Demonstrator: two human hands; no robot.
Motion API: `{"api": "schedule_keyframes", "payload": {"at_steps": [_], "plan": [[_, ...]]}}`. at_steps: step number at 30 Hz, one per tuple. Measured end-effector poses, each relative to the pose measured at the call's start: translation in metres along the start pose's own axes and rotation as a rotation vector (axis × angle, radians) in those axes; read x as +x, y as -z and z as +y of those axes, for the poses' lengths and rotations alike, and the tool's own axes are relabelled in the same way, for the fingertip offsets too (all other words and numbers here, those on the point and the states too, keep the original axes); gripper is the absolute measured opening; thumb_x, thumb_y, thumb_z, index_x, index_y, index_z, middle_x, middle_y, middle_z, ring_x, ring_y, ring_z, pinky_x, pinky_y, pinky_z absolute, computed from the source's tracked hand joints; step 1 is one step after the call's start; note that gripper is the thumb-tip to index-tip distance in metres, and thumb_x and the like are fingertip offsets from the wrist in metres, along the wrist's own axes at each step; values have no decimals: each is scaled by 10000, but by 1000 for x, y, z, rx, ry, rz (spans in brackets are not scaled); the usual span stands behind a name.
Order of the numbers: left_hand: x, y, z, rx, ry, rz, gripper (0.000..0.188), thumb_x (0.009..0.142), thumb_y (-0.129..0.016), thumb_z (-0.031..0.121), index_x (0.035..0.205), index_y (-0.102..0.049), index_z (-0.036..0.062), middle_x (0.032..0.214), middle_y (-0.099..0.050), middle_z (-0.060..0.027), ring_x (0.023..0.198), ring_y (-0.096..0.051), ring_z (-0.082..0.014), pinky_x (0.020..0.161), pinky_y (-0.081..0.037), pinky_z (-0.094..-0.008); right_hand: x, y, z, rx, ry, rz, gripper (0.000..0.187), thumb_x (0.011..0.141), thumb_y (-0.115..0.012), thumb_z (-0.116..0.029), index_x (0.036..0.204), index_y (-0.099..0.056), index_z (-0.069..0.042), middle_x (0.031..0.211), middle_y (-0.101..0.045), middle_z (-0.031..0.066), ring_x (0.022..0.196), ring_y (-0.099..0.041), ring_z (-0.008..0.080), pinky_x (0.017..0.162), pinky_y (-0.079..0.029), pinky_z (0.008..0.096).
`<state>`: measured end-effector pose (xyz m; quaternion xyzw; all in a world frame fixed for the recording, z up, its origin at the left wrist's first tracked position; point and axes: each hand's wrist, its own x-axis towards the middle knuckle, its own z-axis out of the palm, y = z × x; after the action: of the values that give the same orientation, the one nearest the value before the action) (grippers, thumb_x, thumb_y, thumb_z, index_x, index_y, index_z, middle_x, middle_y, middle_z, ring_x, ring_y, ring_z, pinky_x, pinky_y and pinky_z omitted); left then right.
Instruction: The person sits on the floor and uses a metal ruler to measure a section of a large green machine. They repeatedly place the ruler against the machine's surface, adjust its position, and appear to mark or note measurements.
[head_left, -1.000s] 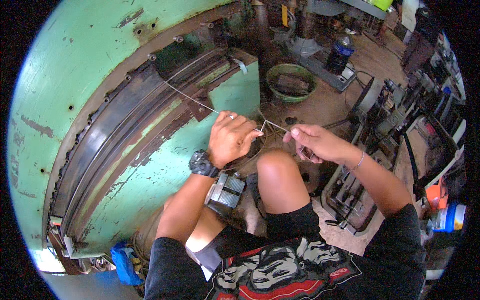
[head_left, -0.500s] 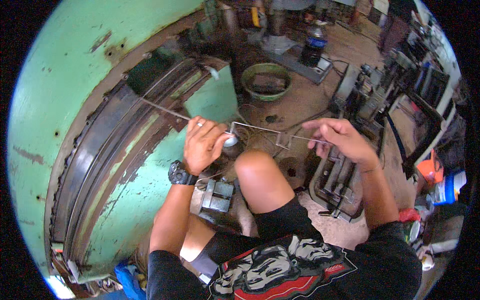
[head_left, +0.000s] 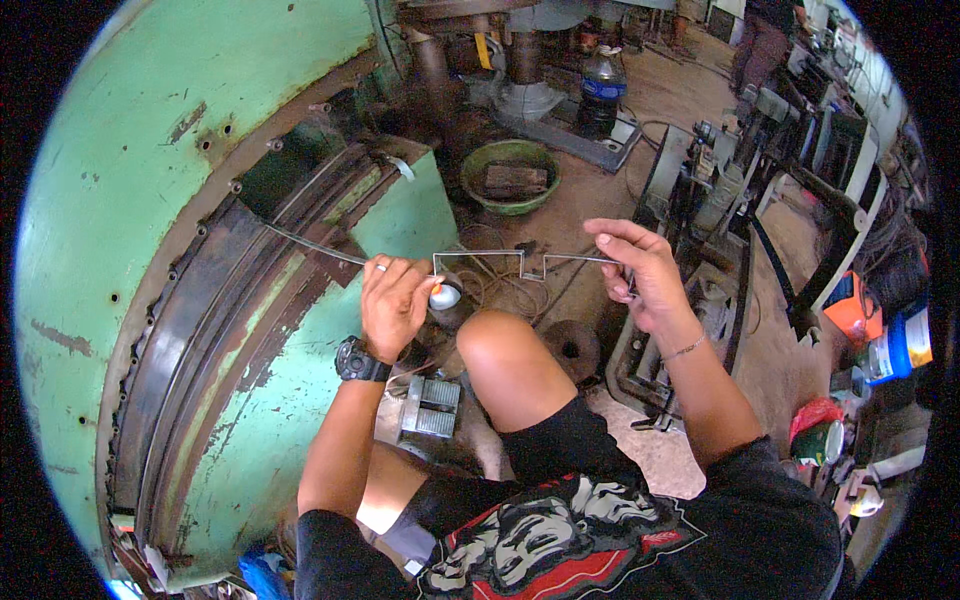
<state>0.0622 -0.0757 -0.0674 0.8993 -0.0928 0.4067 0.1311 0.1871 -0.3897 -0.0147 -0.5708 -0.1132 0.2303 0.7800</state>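
A thin metal wire (head_left: 480, 253) with square-cornered bends spans the gap between my two hands. My left hand (head_left: 390, 305) is closed around its left part, and a longer straight stretch (head_left: 320, 246) runs out past the knuckles over the green machine. At the wire's right end, my right hand (head_left: 640, 270) pinches it with thumb and fingers, the upper fingers stretched out. Just below my left thumb shows a rounded white thing (head_left: 445, 297) with an orange spot; whether my hand holds it I cannot tell.
A large green machine body (head_left: 240, 420) curves along the left. Ahead are a green basin (head_left: 510, 205) holding a dark block and a dark-filled bottle (head_left: 602, 90). A machine vise-like frame (head_left: 690, 290) stands at right. A grey ribbed metal block (head_left: 431, 408) sits beside my knee.
My right hand has moved left and slightly up, with its wrist turned. The bent wire has shifted left and lies more level. My left hand has lowered slightly. The view has shifted a little.
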Motion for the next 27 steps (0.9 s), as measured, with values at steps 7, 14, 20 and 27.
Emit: {"api": "schedule_keyframes", "payload": {"at_steps": [7, 14, 20, 27], "plan": [[-3, 2, -8, -13, -31, -32, 122, 854, -740, 139, 919, -700, 44, 869, -631, -93, 848, -581, -324, 831, -452, -430, 6, 1, -9, -40, -31, -56, 236, 956, -653, -124, 1178, -688, -53, 647, -547, -6, 444, -416, 58, 405, -292, 215], [12, 14, 11, 31, 27, 30, 532, 817, -808, 330, 1209, -612, 28, 1187, -648, -167, 1179, -596, -367, 1180, -315, -523, -1, 2, -28, -278, -113, -206, 282, 975, -689, -217, 1173, -703, -17, 662, -527, -49, 497, -418, 40, 439, -311, 208], [47, 11, 77, 62, -158, -78, 708, 803, -766, 540, 1262, -605, 27, 1271, -612, -160, 1261, -551, -359, 1230, -231, -537, -8, 4, -15, -320, -59, -218, 243, 952, -729, -206, 1119, -750, -30, 670, -564, -59, 493, -398, 31, 433, -290, 208], [39, -25, 76, -155, -115, -87, 504, 784, -811, 407, 1078, -651, 30, 997, -639, -131, 947, -596, -351, 924, -452, -475, -13, -10, 8, -209, -12, -158, 245, 952, -735, -201, 1129, -751, -32, 675, -584, -61, 485, -394, 25, 430, -291, 207]]}}
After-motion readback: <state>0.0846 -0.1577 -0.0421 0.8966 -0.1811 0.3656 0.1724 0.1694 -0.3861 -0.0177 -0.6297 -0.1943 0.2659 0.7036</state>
